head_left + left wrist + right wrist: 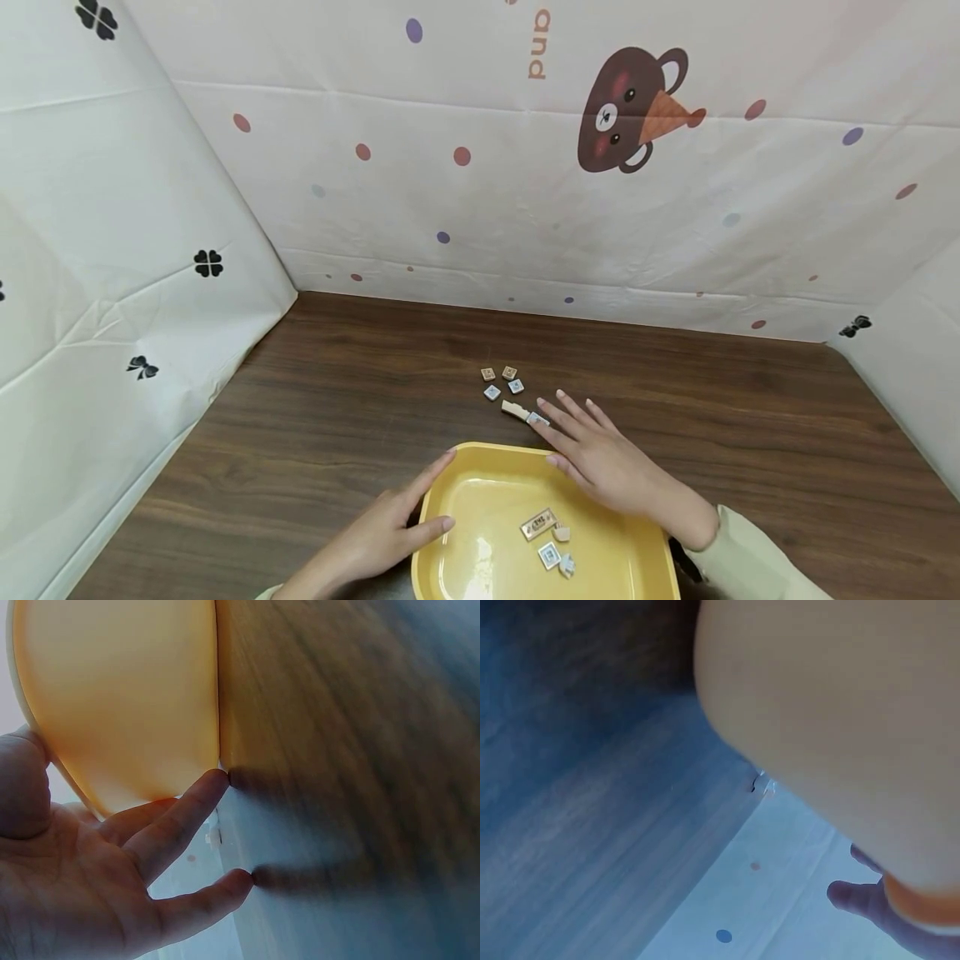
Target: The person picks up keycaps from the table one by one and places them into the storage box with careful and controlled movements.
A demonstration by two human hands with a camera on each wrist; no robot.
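A yellow tray stands at the table's front. My left hand lies along its left side, thumb across the rim and index finger stretched to the far-left corner. Two of its fingertips meet the table in the left wrist view. Stretched over the tray's far-right rim is my right hand, its fingers straight. Their tips are beside a pale blue tile and a cream curved piece; contact is hard to tell. Inside the tray lie a wooden rectangular tile, a light blue square tile and small irregular pieces.
Beyond the hands, two tan square tiles and two pale blue ones lie on the dark wooden table. Printed white cloth hangs at the back and sides. The right wrist view shows mostly the tray's outer wall.
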